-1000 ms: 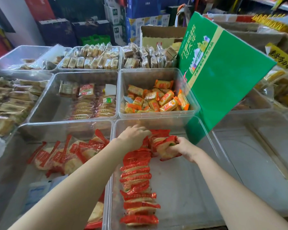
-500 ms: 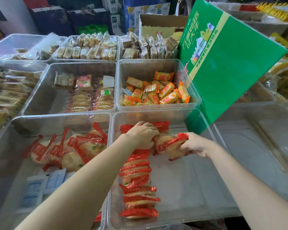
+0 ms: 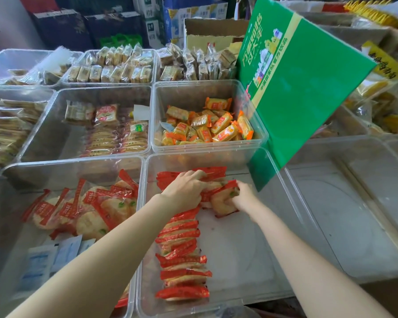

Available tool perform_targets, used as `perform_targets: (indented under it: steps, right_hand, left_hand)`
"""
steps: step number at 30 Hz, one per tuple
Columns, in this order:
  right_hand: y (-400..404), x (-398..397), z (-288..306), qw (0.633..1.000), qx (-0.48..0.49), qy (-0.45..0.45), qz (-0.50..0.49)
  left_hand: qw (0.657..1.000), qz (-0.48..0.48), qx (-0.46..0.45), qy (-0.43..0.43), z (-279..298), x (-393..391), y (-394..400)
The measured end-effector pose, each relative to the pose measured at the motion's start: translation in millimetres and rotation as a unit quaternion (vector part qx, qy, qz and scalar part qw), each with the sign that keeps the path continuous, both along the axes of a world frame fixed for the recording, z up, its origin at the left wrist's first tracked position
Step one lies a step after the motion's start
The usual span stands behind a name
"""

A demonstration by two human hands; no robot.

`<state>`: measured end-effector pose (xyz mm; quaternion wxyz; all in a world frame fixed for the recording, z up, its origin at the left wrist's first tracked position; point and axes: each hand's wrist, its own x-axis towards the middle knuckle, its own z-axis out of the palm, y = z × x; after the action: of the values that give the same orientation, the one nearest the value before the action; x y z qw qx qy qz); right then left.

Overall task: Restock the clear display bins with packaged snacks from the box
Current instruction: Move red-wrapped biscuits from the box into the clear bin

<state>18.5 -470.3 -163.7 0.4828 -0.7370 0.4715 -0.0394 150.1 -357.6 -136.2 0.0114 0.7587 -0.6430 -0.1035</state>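
Note:
A clear bin (image 3: 274,260) in front of me holds a row of red-wrapped rice cracker packs (image 3: 182,251) standing on edge along its left side. My left hand (image 3: 184,191) rests on the far end of that row, fingers curled over the top packs. Just to its right, my right hand (image 3: 242,198) grips a small bundle of the same red packs (image 3: 221,200) and holds it against the row. The green snack box (image 3: 308,88) leans tilted over the bin's far right corner.
A bin at the left (image 3: 14,226) holds loose red cracker packs and white sachets. The bin behind (image 3: 260,134) holds orange packs; further bins hold biscuits. A large clear bin (image 3: 354,214) lies at the right. Cartons stand at the back.
My right hand has carried its bundle of red packs left and down against the row. My left hand stays on the row's far end. The camera has shifted closer.

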Motion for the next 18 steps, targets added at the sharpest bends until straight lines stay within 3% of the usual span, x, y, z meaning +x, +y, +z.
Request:
perform_targets:
  steps: [8,10,15,18]
  right_hand:
    - [4.0,3.5,-11.8,0.981,0.183,-0.031,-0.047]
    - [5.0,11.1,-13.5,0.991,0.131,-0.028,-0.023]
    - [9.0,15.2,-14.3,0.994,-0.057,0.093,0.012]
    - [-2.5,-3.5,6.6,0.990,-0.065,0.122,0.025]
  left_hand:
    - [0.998,0.025,-0.020,0.057,7.1,5.0,-5.1]
    - [0.999,-0.005,-0.005,0.042,7.9,4.8,-3.2]
    - [0.998,-0.014,0.051,-0.035,7.4,-6.5,-5.8]
    - [0.996,-0.004,0.075,-0.038,11.2,-6.9,-10.1]
